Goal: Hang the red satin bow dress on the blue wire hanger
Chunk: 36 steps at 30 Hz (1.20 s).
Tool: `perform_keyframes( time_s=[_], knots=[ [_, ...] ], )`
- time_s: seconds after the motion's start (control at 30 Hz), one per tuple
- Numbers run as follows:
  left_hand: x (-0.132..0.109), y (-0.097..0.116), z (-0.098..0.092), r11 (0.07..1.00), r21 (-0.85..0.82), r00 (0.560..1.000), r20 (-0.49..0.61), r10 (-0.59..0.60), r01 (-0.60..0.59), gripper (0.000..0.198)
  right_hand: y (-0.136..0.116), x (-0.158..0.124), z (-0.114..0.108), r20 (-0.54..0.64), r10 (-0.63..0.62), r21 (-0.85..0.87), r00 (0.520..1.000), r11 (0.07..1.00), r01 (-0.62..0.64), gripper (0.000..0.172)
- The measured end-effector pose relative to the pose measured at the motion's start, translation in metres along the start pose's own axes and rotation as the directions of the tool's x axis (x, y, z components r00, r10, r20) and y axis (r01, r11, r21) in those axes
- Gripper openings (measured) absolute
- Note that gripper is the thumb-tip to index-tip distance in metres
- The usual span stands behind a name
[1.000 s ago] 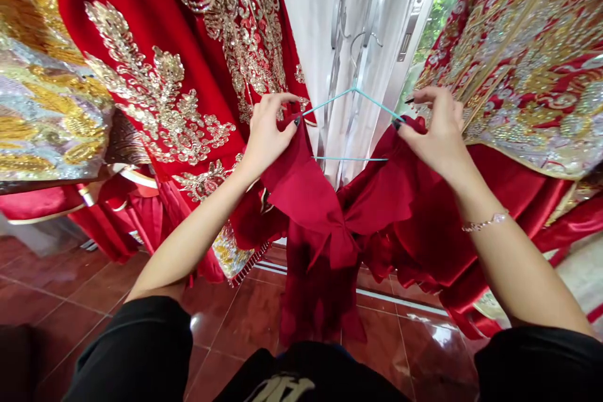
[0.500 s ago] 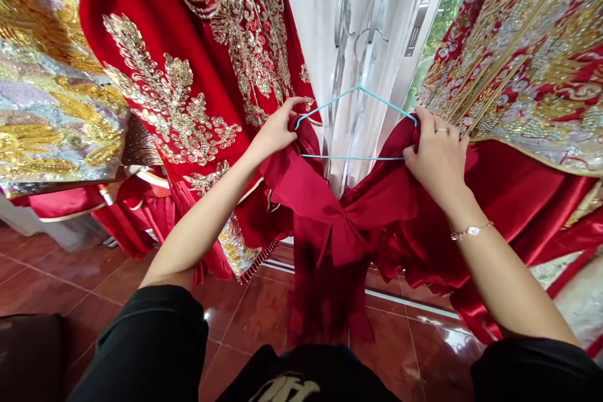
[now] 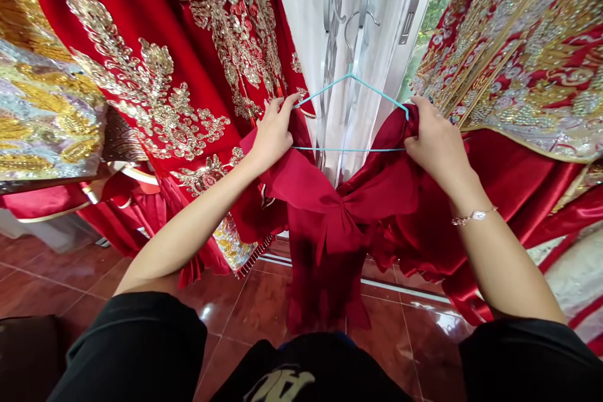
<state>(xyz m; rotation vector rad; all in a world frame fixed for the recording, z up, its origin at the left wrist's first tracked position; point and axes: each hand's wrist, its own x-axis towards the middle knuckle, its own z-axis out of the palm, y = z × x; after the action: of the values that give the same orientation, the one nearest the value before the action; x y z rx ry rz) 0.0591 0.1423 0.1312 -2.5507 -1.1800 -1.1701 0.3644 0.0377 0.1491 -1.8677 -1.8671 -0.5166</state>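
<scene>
Head; left hand (image 3: 273, 135), right hand (image 3: 438, 144): both grasping one red garment (image 3: 340, 208); one blue hanger (image 3: 350, 74), apparently gripped too

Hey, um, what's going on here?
Someone's left hand and right hand hold a red garment by its two shoulders, with a blue hanger spanning the open neckline, hook pointing up. A bow sits on its front. A gold-decorated jacket is on the left, a beaded top on the right.
</scene>
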Motion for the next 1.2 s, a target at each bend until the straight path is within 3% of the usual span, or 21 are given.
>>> perform_keyframes(
  time_s=[0.1,0.2,0.3,0.4,0.53,0.67,0.8,0.9,1.0,1.1,1.2],
  knots=[
    [0.002,-0.002,-0.016,0.999,-0.013,0.999,-0.003,-0.041,0.041,0.082,0.001,0.001,-0.008,0.045,0.128,-0.069,0.991,0.99,-0.124,0.067],
    [0.006,-0.003,-0.028,0.999,-0.041,0.996,0.093,-0.004,0.008,0.079,-0.005,-0.001,-0.011,0.07,0.179,-0.131,0.981,0.977,-0.169,0.055],
    [0.01,-0.004,-0.035,0.994,-0.105,0.978,0.209,0.031,-0.009,0.078,-0.014,-0.006,-0.009,-0.044,0.172,-0.206,0.984,0.962,-0.177,0.046],
    [0.012,-0.006,-0.039,0.983,-0.181,0.967,0.25,0.045,0.001,0.079,-0.022,-0.008,-0.009,-0.131,0.143,-0.259,0.981,0.95,-0.173,0.039],
    [0.013,-0.009,-0.044,0.97,-0.241,0.958,0.284,0.034,0.037,0.079,-0.024,-0.002,-0.015,-0.018,0.156,-0.282,0.988,0.947,-0.155,0.038],
    [0.013,-0.013,-0.049,0.963,-0.263,0.949,0.313,0.032,0.055,0.077,-0.024,0.007,-0.019,-0.01,0.125,-0.353,0.992,0.928,-0.12,0.036],
    [0.011,-0.017,-0.048,0.96,-0.273,0.946,0.322,0.03,0.063,0.073,-0.029,0.01,-0.022,0.105,0.205,-0.41,0.973,0.9,-0.145,0.035],
    [0.008,-0.014,-0.041,0.98,-0.183,0.969,0.246,-0.027,0.073,0.069,-0.032,0.01,-0.023,0.135,0.231,-0.413,0.964,0.897,-0.157,0.034],
    [0.004,-0.005,-0.029,0.992,0.028,0.982,0.138,-0.129,0.126,0.067,-0.033,0.011,-0.021,0.132,0.221,-0.392,0.966,0.907,-0.154,0.035],
    [0.002,0.001,-0.017,0.964,0.202,0.972,0.124,-0.199,0.171,0.07,-0.032,0.012,-0.017,0.138,0.239,-0.384,0.961,0.908,-0.171,0.035],
    [0.004,0.001,-0.007,0.955,0.254,0.978,0.104,-0.183,0.152,0.076,-0.032,0.013,-0.016,0.135,0.253,-0.368,0.958,0.91,-0.189,0.037]
  ],
)
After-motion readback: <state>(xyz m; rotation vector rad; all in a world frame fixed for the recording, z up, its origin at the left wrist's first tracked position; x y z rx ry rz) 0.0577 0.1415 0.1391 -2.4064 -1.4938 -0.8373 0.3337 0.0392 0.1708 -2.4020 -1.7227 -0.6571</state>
